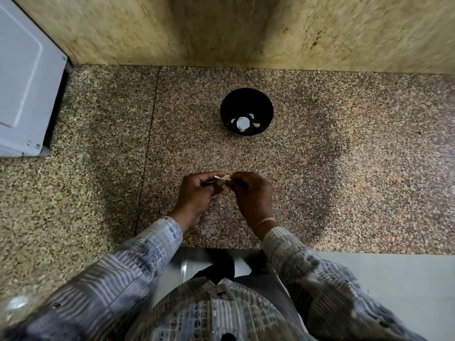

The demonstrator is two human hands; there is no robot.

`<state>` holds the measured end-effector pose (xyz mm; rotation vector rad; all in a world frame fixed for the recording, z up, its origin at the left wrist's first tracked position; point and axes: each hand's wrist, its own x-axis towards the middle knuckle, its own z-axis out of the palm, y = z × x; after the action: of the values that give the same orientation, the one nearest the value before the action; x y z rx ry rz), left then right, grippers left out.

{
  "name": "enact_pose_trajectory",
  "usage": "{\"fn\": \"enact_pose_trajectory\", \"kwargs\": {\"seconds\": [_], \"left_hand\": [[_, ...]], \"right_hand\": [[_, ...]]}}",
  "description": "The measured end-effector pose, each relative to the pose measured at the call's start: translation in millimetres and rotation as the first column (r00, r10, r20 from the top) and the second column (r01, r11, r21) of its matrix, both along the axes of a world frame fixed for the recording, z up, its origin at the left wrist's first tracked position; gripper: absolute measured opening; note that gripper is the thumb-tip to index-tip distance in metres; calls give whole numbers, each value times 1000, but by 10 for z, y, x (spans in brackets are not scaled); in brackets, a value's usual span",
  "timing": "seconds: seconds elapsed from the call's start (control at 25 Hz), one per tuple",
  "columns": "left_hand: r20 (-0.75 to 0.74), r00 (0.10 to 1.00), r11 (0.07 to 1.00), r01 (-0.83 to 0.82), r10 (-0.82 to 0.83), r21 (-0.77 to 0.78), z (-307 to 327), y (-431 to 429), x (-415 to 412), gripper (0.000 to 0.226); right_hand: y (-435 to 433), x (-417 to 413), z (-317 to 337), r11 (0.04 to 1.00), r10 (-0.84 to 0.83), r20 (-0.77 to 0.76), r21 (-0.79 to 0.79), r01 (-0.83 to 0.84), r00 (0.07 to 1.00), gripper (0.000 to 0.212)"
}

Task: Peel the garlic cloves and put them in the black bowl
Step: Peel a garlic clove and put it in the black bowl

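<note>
Nearest, the person's patterned sleeves [147,249] reach over the speckled granite counter [344,173]. Just beyond them the left hand [197,190] and right hand [253,193] meet with curled fingers, both pinching a pale garlic clove [222,178] at their fingertips; a papery strip juts toward 10 o'clock. Well apart, at 12 o'clock from the hands, the black bowl [243,102] stands on the counter with several peeled cloves [242,123] lying at its bottom. Farther off, at 10 o'clock, sits a white appliance [24,82] against the stone wall [172,28].
</note>
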<state>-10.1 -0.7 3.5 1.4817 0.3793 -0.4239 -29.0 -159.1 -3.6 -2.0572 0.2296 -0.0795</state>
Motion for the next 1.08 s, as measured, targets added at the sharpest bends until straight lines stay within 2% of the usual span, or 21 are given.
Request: {"fn": "enact_pose_trajectory", "kwargs": {"seconds": [0.04, 0.12, 0.2, 0.24, 0.28, 0.36, 0.4, 0.56, 0.64, 0.72, 0.8, 0.88, 0.96, 1.04, 1.08], "left_hand": [[-6, 1000, 1000, -11, 11, -12, 4, -6, -2, 22], [-31, 999, 999, -39, 39, -14, -6, -30, 14, 19], [-32, 999, 998, -33, 35, 55, -25, -28, 43, 18], [-4, 1000, 988, -8, 9, 157, -50, -13, 67, 17], [39, 998, 949, 41, -56, 314, -83, 22, 94, 16], [93, 969, 771, 122, -228, 625, -104, 96, 130, 14], [105, 956, 705, 126, -275, 698, -107, 130, 141, 14], [126, 929, 551, 94, -348, 829, -88, 199, 141, 28], [220, 866, 463, 15, -449, 886, -50, 160, 104, 38], [332, 723, 486, 5, -606, 874, 35, 21, 77, 37], [301, 642, 496, 143, -705, 856, 64, -190, 69, 36], [254, 671, 530, 243, -697, 813, 23, -370, 92, 33], [255, 703, 575, 262, -664, 775, -53, -459, 131, 20], [236, 722, 571, 260, -650, 778, -133, -508, 172, 14], [210, 733, 554, 263, -647, 790, -176, -525, 192, 12]], "right_hand": [[9, -6, -26, 999, -13, -22, 49, 14, 1000, 12], [30, 1, -31, 939, -99, -158, 311, 144, 983, 9], [27, 1, 22, 711, -140, -355, 613, 343, 924, 6], [4, -2, 48, 607, -129, -429, 678, 413, 894, 6], [-32, -1, 66, 578, -108, -481, 682, 448, 870, 5], [-112, -1, 60, 633, -65, -546, 624, 458, 835, 9], [-143, 3, 40, 658, -54, -569, 597, 458, 820, 12], [-211, 23, 3, 600, -32, -615, 619, 507, 788, 11], [-250, 20, -1, 553, 2, -610, 661, 507, 792, 9], [-305, 15, 12, 515, 44, -605, 696, 500, 795, 12], [-349, 18, 65, 490, 71, -620, 704, 514, 781, 11], [-387, 37, 110, 531, 67, -639, 673, 515, 766, 13], [-438, 88, 119, 694, 18, -644, 559, 454, 765, 15], [-530, 155, 32, 926, -20, -599, 291, 241, 800, 10], [-569, 189, -24, 992, 1, -560, 108, 72, 828, 7]]}}
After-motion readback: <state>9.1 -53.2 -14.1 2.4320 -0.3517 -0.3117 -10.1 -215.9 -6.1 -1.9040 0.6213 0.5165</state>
